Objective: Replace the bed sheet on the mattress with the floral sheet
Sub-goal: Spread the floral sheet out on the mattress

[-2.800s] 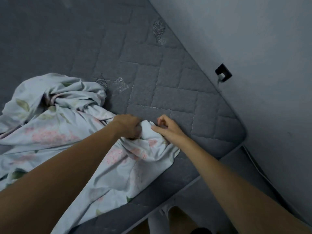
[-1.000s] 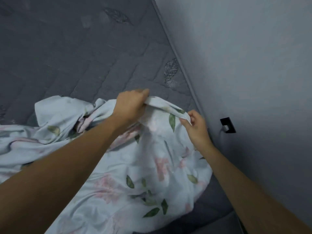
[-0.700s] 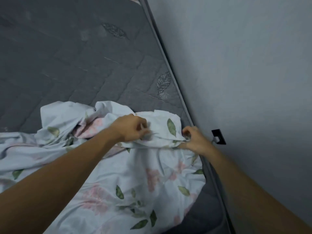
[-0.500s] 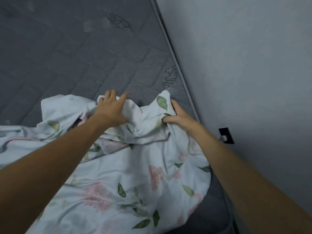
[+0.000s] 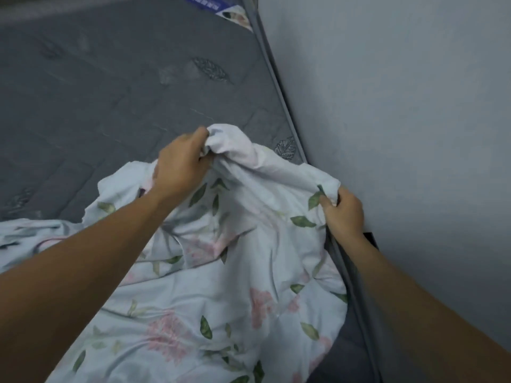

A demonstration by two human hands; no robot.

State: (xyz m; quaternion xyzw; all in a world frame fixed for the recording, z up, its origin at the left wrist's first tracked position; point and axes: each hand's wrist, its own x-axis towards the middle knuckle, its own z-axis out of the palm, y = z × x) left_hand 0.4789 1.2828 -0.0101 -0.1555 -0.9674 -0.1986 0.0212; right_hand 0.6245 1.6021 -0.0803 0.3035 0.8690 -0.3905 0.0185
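Observation:
The floral sheet (image 5: pixel 221 286), pale with pink flowers and green leaves, lies crumpled over the near right part of the bare grey quilted mattress (image 5: pixel 110 100). My left hand (image 5: pixel 179 164) grips a bunched fold of the sheet's far edge and holds it lifted above the mattress. My right hand (image 5: pixel 344 211) grips the same edge further right, close to the mattress's right border beside the wall. The stretch of fabric between my hands hangs raised and slack.
A grey wall (image 5: pixel 401 106) runs along the mattress's right side. A small black fitting (image 5: pixel 372 239) on the wall shows just behind my right wrist. A printed label (image 5: pixel 229 9) sits at the mattress's far right corner. Bare mattress extends to the far left.
Both hands have taken a fresh hold on the sheet's edge and lifted it. They are further apart now, the right hand nearer the wall. The sheet reaches further up the mattress.

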